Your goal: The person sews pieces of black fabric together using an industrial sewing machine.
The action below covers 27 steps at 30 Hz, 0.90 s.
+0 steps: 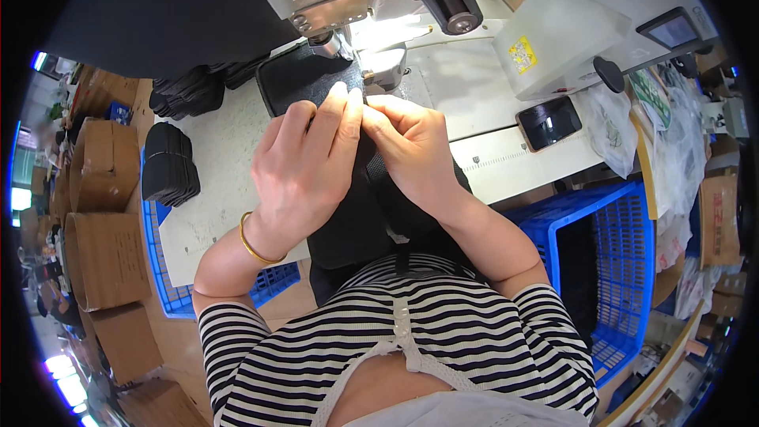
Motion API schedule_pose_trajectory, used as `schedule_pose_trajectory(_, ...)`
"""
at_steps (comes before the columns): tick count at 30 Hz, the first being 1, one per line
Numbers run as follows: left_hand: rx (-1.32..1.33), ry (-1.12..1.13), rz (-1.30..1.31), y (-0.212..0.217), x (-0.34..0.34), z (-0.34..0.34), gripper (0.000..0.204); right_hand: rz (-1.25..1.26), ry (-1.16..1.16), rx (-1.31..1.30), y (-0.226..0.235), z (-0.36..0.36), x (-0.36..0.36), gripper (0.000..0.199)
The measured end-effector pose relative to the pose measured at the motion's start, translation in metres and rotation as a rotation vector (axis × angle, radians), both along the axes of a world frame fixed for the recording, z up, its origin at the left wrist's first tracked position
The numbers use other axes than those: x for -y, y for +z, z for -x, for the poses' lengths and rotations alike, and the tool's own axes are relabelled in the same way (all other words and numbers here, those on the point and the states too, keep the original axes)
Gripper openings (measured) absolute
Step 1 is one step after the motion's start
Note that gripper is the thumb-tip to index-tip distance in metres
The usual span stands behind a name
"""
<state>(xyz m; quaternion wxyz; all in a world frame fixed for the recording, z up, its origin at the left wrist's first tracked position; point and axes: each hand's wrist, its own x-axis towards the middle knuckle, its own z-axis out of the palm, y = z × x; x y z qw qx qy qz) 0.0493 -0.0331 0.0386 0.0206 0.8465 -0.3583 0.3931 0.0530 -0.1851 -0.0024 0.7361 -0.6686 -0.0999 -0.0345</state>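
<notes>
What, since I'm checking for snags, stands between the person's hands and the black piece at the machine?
Nothing visible: the fingertips of the left hand and right hand are right at the black piece, near the metal foot. Exact finger contact is partly hidden.

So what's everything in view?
Angular sewing machine: one, white, top
Broad panel: one, black, upper left
Rounded piece: one, black, under machine's foot
Stacked pieces: several, black, left
Flat table: one, pale, centre
Flat phone: one, black, right
Plastic baskets: two, blue, both sides
Cardboard boxes: several, brown, both sides
Plastic bags: several, translucent, right
Striped shirt: one, black and white, bottom
Round bangle: one, gold, left wrist
Left hand and right hand: one each, centre
</notes>
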Motion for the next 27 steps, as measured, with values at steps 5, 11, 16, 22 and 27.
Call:
schedule_pose_trajectory(5,0.038,0.029,0.023,-0.002,0.005,-0.014,0.034,-0.131,-0.032,0.017,-0.002,-0.008,-0.009,0.021)
schedule_pose_trajectory(11,0.007,0.058,-0.004,0.001,0.007,-0.020,0.033,-0.145,-0.009,0.031,-0.003,-0.016,-0.010,0.022)
schedule_pose_trajectory(16,-0.014,-0.023,0.062,-0.003,0.001,-0.020,0.041,-0.106,-0.002,0.036,-0.005,-0.015,-0.009,0.020)
schedule_pose_trajectory(22,-0.314,-0.246,0.578,-0.015,-0.030,-0.018,0.033,0.473,-0.189,0.322,-0.015,0.001,0.031,0.036)
schedule_pose_trajectory(27,-0.988,-0.065,1.596,-0.024,-0.034,-0.078,0.023,1.066,-0.316,0.307,-0.049,0.036,0.056,0.076)
